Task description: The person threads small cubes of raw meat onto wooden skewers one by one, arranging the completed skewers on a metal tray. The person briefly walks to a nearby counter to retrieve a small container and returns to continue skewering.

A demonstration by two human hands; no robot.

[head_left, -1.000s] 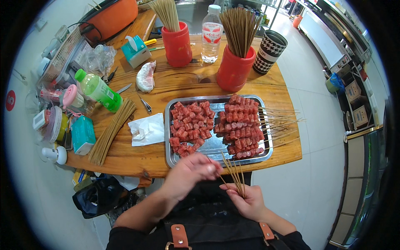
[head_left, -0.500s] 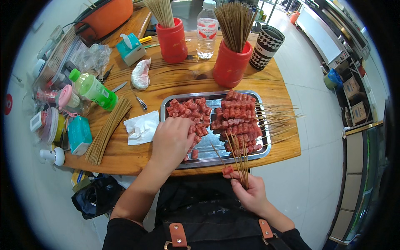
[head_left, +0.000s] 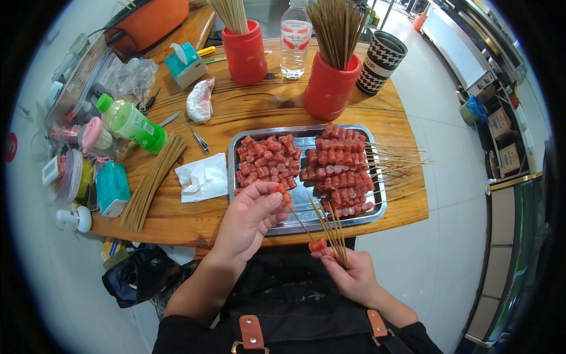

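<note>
My left hand (head_left: 250,221) pinches a red piece of meat (head_left: 283,193) between thumb and fingers, above the near edge of a metal tray (head_left: 299,203). My right hand (head_left: 352,272) is closed round several bamboo skewers (head_left: 334,233). One of them slants off to the left with a single meat piece (head_left: 318,245) threaded low on it, and its tip reaches close to the piece in my left hand. Loose meat chunks (head_left: 266,158) are heaped in the tray's left half. Finished-looking meat skewers (head_left: 339,171) lie stacked in its right half, sticks poking over the right rim.
Left of the tray are a white tissue (head_left: 201,178), a bundle of skewers (head_left: 154,182) and a green bottle (head_left: 132,125). Behind it stand red skewer pots (head_left: 333,88) (head_left: 244,54), a water bottle (head_left: 295,44) and a patterned cup (head_left: 380,64). A wooden table (head_left: 407,206) bears everything.
My left hand has come out of the loose meat with a piece in its fingers and moved toward the skewer tip. My right hand keeps its hold, shifted only slightly.
</note>
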